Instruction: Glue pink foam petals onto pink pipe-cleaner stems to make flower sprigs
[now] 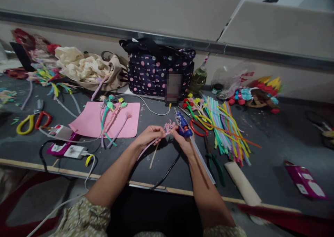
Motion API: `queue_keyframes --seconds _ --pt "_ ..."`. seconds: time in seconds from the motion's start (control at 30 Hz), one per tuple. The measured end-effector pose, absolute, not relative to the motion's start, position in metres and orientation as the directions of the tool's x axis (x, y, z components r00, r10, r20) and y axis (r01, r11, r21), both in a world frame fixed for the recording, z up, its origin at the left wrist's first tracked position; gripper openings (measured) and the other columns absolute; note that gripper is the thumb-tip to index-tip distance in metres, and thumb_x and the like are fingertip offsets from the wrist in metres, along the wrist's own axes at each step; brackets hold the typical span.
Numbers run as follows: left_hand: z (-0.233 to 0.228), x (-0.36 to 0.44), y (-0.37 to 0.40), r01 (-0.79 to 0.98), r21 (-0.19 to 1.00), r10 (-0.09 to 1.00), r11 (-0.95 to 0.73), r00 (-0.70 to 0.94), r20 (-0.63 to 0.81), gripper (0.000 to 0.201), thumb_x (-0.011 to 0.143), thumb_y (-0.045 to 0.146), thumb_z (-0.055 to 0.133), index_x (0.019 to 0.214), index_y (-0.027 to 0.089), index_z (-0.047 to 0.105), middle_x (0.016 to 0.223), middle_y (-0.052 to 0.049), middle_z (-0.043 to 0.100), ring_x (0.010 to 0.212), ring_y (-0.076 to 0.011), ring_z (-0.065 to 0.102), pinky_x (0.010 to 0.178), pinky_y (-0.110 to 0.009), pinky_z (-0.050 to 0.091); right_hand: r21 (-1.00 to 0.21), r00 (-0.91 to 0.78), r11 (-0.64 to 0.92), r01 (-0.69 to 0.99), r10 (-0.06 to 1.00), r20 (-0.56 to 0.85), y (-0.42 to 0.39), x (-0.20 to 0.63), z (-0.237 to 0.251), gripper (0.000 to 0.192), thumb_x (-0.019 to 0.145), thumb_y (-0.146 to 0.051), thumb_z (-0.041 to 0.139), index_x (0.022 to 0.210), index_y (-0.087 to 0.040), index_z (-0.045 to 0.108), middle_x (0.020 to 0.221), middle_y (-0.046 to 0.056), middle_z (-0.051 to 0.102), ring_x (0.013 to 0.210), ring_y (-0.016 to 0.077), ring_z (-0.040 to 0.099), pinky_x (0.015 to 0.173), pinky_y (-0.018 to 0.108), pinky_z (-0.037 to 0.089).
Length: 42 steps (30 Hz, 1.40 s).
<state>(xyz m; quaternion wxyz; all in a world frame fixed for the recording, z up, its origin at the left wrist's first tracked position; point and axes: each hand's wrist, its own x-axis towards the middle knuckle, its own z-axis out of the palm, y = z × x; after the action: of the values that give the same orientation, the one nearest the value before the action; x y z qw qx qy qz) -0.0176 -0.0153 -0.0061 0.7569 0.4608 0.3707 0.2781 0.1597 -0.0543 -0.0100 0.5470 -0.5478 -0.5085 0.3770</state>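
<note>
My left hand (pixel 149 135) pinches a pink pipe-cleaner flower (pixel 169 127) by its stem, which trails down and left toward a thin stick (pixel 153 156) lying on the table. My right hand (pixel 184 142) grips a small blue glue gun (pixel 182 123) just right of the flower head, its nozzle pointing up and away. The two hands nearly touch over the dark grey table (pixel 273 143). The gun's black cord (pixel 167 174) runs off the front edge.
A pink paper sheet (pixel 91 122) with finished pipe-cleaner flowers (pixel 112 113) lies to the left. Loose coloured pipe cleaners (pixel 227 129), red-handled scissors (pixel 199 129) and green pliers (pixel 216 164) lie to the right. A polka-dot bag (pixel 156 70) stands behind. A power strip (pixel 64 145) sits front left.
</note>
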Motion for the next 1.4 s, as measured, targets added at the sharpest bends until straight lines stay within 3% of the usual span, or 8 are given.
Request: queue_keyframes --seconds 1.0,1.27,1.4 --pt "-0.0048 -0.0171 -0.0155 -0.078 0.902 0.766 0.424 0.563 -0.311 0.018 0.066 0.027 0.071 0.07 0.013 0.061 0.046 0.005 0.05 0.034 -0.0044 0.039 0.037 -0.016 0.028 -0.982 0.19 0.13 0.139 0.969 0.155 -0.0549 0.159 -0.0052 0.021 0.075 -0.038 0.071 0.081 -0.02 0.061 0.079 0.0 0.062 0.071 0.015 0.057 0.073 0.031 0.049" --pt "-0.0029 -0.0177 -0.0166 -0.126 0.897 0.771 0.425 0.569 -0.286 0.017 0.069 0.026 0.07 0.069 0.013 0.06 0.048 0.005 0.051 0.034 -0.0042 0.041 0.037 -0.016 0.029 -0.999 0.239 0.045 0.001 0.97 0.044 -0.0546 0.1597 -0.0047 0.03 0.074 -0.045 0.073 0.086 -0.02 0.059 0.073 -0.003 0.058 0.052 0.0096 0.046 0.053 0.026 0.042" --pt "-0.0023 -0.0172 -0.0164 -0.135 0.896 0.774 0.424 0.568 -0.281 0.017 0.069 0.026 0.07 0.069 0.013 0.06 0.047 0.005 0.05 0.034 -0.0042 0.041 0.037 -0.016 0.028 -0.997 0.215 0.073 -0.023 0.974 0.066 -0.0537 0.1599 -0.0049 0.029 0.074 -0.042 0.073 0.086 -0.02 0.059 0.078 -0.002 0.06 0.056 0.0101 0.05 0.054 0.025 0.043"
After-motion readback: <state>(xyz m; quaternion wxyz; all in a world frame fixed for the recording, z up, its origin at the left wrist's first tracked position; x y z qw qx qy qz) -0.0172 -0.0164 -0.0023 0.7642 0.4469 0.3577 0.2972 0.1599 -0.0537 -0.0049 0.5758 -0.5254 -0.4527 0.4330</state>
